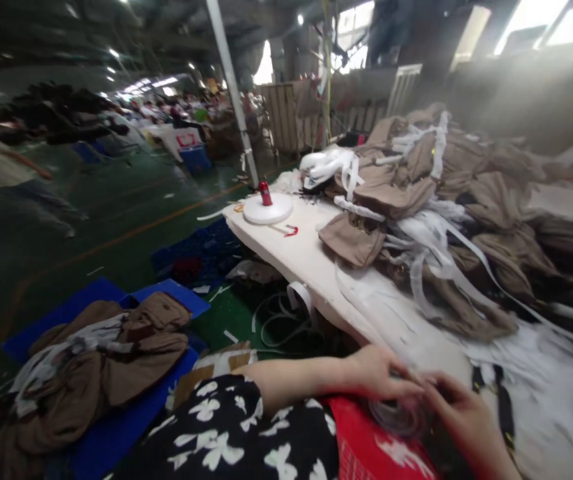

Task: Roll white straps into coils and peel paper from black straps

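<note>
My left hand (376, 373) reaches in from the left, its fingers bent and closed at the upper edge of a roll of clear tape (399, 417). Meeting it from the right, my right hand (459, 403) has thumb and fingers pinched together at the same roll. The fingertips of both hands come together there, and blur hides the exact grip. Under the roll lies a red cloth or bag (366, 443) with a white print, across my lap. The white tabletop (311, 267) runs just beyond my hands.
Brown fabric bags (401, 180) with white straps (431, 247) are heaped along the right. A red can (265, 193) stands on a white round roll (269, 210) at the table's far end. More brown bags (131, 360) fill a blue bin (96, 433) at left. A person (6, 167) walks behind.
</note>
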`<state>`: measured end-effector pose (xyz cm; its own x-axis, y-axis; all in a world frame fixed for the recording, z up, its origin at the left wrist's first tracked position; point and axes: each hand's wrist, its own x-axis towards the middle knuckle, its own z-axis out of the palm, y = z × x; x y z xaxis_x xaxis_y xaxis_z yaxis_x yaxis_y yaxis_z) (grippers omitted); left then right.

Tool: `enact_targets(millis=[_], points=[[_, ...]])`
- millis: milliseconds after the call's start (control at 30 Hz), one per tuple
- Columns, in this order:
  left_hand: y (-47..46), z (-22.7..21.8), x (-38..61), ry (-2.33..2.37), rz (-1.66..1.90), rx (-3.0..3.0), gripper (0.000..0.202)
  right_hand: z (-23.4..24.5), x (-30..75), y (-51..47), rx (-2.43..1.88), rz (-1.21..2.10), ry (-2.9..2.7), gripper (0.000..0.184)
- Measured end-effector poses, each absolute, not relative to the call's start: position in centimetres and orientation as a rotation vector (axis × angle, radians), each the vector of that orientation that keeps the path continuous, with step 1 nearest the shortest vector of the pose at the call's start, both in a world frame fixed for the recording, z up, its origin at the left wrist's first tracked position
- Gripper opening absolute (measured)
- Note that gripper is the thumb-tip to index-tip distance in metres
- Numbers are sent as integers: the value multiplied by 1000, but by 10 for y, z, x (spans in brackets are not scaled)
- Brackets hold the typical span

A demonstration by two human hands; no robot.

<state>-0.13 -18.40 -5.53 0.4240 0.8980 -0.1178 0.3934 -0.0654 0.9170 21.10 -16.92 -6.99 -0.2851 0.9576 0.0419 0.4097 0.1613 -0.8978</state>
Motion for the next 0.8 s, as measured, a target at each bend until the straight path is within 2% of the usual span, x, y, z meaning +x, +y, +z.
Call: enact_targets(millis=[100, 133, 267, 367, 467, 600, 800], points=[[-183, -47, 1, 1087, 661, 1771, 24, -72, 210, -165, -1447, 1492, -1451, 57], [-183, -47, 1, 1065, 670, 1784, 22, -72, 208, -162, -1441, 1600, -1407, 59], [-188, -45, 3, 985, 702, 1774, 19, -76, 195, -159, -1368, 1797, -1378, 44], [-191, -42, 4, 998, 780, 1748, 15, -78, 190, -169, -1381, 1742, -1242, 44], [-190, -39, 3, 1193, 783, 1670, 11, -77, 189, -181, -1425, 1501, -1234, 40], [-186, -43, 4, 1295, 632, 1500, 26, -77, 192, -192, -1491, 1223, -1348, 38], [-186, -47, 9, 1241, 534, 1542, 35, -79, 199, -187, -1523, 1282, -1403, 41]])
